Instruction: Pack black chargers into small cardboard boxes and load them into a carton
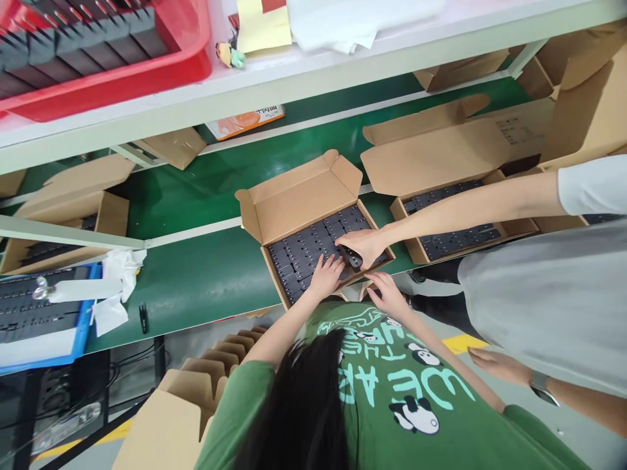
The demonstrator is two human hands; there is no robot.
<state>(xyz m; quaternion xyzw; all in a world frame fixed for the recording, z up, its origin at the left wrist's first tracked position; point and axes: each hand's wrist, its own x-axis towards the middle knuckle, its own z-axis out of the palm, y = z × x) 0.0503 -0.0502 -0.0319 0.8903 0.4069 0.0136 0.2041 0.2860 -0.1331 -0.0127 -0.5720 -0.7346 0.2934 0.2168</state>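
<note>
Lying in the open carton (301,203), the dark blocks (300,249) are forming rows that are slanting up rightward along its long side. I'm resting my left hand (327,278) on them, fingers loosely spread; it's lying nearer than my right hand (386,294) at the near rim, whose grip I'm not able to tell. Just right of my left fingertips, a co-worker's hand (368,245) is pinching one block.

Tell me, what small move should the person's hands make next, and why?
Perhaps ease the left hand back slightly: the co-worker's bare hand is close beside it, fingers on a small black block in the open brown cardboard box.
</note>
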